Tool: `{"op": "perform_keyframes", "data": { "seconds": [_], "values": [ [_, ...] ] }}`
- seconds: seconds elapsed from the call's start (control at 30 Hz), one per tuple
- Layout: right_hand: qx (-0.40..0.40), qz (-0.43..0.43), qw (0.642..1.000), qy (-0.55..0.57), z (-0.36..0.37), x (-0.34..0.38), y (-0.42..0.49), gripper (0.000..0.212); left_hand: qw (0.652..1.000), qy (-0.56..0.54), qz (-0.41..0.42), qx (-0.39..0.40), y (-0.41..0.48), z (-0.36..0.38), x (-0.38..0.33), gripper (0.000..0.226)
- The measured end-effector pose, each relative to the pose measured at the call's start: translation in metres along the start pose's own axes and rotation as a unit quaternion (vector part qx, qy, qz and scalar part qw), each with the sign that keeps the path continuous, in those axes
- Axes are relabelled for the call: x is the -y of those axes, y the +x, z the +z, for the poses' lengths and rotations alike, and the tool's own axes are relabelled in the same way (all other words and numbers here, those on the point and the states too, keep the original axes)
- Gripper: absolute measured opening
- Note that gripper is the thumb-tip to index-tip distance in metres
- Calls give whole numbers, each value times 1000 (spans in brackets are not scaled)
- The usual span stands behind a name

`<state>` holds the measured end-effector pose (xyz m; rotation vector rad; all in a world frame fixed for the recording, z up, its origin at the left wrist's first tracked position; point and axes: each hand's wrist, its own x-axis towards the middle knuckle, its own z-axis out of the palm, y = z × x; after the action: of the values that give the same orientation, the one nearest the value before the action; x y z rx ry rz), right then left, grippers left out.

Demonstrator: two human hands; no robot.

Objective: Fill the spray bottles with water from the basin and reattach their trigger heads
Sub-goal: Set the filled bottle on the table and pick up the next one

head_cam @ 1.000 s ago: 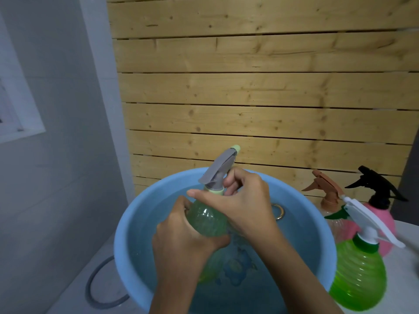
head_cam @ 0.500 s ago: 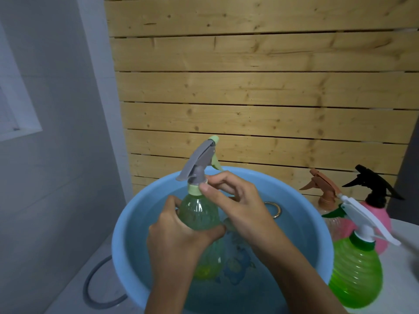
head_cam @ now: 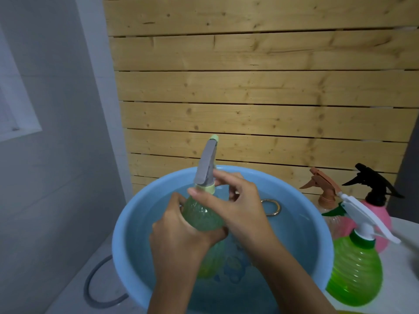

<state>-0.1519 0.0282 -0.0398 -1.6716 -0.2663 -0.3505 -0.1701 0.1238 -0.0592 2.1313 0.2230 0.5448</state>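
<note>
Nearest the camera, the left hand (head_cam: pixel 179 234) is wrapped round the belly of the pale green spray bottle (head_cam: pixel 201 214), thumb on one side and fingers curled behind. It holds the bottle upright over the blue basin (head_cam: pixel 118 241). The bottle's base sits low by the water (head_cam: pixel 294 241), though I cannot tell whether it is dipped in. The body looks like thin, ribbed, see-through plastic. It is probably wet and slippery, heavy if full, and soft enough that a hard squeeze would push water up the neck. The broad shoulder where the left hand sits seems the best place to hold it, firmly but without crushing. Just above, the right hand (head_cam: pixel 240 209) pinches the grey trigger head (head_cam: pixel 205 164) at its pale green collar, thumb in front and forefinger behind. That is the stiff part to turn, rather than the long lever. The bottle thus stands between the two hands, touching both. A metal ring (head_cam: pixel 271 207) lies in the basin beyond the right hand. To the right on the desk (head_cam: pixel 403 268) stand a bright green bottle (head_cam: pixel 356 273), a pink bottle (head_cam: pixel 378 214) and a brown-headed bottle (head_cam: pixel 324 184), all with heads on. Behind everything is the wooden slat wall (head_cam: pixel 249 87).
</note>
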Motion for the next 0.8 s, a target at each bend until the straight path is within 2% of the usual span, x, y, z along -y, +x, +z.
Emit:
{"op": "perform_keyframes", "data": {
  "seconds": [0.07, 0.17, 0.23, 0.3, 0.4, 0.47, 0.57, 0.67, 0.8],
  "values": [
    [52, -37, 997, -54, -3, 3, 0, 23, 1000, -8, -4, -4, 1, 0, 1, 63],
    [129, -39, 989, -53, -12, 5, 3, 31, 1000, -25, -3, -17, 2, 1, 2, 64],
    [107, -58, 991, -64, -15, 3, 6, 27, 999, -25, 7, -19, 1, 1, 3, 63],
    [49, -65, 996, -35, -12, 2, 6, 24, 1000, -20, 17, -15, 1, 2, 4, 64],
    [-25, -47, 999, 8, -1, -1, 4, 40, 999, -10, 30, -2, 2, 3, 4, 67],
    [-38, -33, 999, -8, 4, -5, 4, 45, 1000, -12, 29, -1, 2, 3, 3, 65],
    [40, -12, 998, -50, -1, -6, 3, 38, 1000, -19, 23, -1, 1, 2, 2, 62],
    [143, -22, 989, -19, -7, -1, 5, 25, 1000, -24, 10, -1, 2, 1, 2, 61],
    [92, -108, 987, -75, -6, 1, 10, 54, 999, -34, 16, -4, 1, 2, 2, 62]
  ]
}}
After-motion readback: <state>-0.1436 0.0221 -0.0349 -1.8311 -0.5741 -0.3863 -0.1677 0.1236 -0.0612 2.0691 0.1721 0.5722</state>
